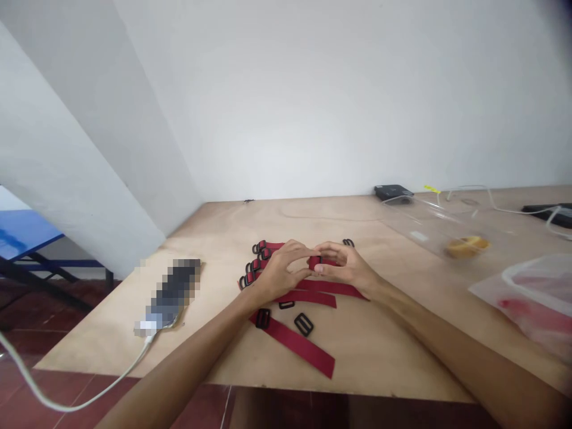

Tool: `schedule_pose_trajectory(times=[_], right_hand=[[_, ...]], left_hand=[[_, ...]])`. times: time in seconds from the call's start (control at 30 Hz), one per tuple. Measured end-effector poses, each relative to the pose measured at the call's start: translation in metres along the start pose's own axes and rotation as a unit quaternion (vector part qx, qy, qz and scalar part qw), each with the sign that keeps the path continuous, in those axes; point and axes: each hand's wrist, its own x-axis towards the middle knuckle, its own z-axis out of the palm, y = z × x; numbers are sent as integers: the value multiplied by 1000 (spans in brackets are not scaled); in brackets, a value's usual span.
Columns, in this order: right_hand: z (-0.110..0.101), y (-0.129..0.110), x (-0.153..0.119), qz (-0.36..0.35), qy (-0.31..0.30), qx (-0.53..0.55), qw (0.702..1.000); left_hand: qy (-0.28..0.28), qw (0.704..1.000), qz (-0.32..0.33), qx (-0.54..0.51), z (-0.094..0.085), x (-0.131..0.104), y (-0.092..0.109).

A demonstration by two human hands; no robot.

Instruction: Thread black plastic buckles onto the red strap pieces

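Observation:
Both hands meet over the middle of the wooden table. My left hand (286, 269) and my right hand (342, 266) pinch a red strap (315, 262) with a dark buckle on it between their fingertips. Left of them, several red straps with black buckles (249, 278) lie in a row, partly hidden by my left hand. Their loose ends (313, 297) reach out under my wrists. Nearer the front edge lies another red strap (299, 345) with a black slider (263, 319) on it, and a loose black slider (304, 324) rests beside it.
A phone (172, 292), blurred out, lies at the left with a white cable (111, 387). At the back right are a black box (393, 192) and a clear plastic bag (420, 223) near a yellow roll (467, 246). A translucent container (536, 292) stands at the right.

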Motion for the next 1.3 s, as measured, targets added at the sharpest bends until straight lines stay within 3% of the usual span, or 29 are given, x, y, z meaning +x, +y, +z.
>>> schedule_pose_trajectory(times=[0.13, 0.27, 0.4, 0.63, 0.77, 0.9, 1.0, 1.17, 1.3], right_hand=[[1, 2, -1, 41, -1, 64, 997], [-6, 1, 0, 46, 12, 111, 993], [-13, 3, 1, 17, 34, 83, 996], [6, 13, 0, 23, 25, 80, 996], [-13, 8, 4, 28, 80, 54, 995], [-34, -2, 5, 13, 115, 83, 990], [-39, -7, 5, 13, 121, 111, 986], [-52, -9, 7, -13, 194, 125, 973], [-51, -8, 6, 3, 158, 109, 981]], left_hand=[[30, 999, 15, 25, -1, 1, 7], [3, 1000, -16, 13, -9, -2, 16], [18, 999, -27, 19, -14, -4, 17], [-13, 996, 23, 81, -1, -2, 8], [-3, 995, 1, 100, -13, 0, 8], [-51, 991, -30, 118, -25, 2, 15], [-75, 989, -46, 120, -26, 0, 15], [-134, 980, -76, 124, -27, -4, 10], [-204, 973, -52, 91, -23, -4, 11]])
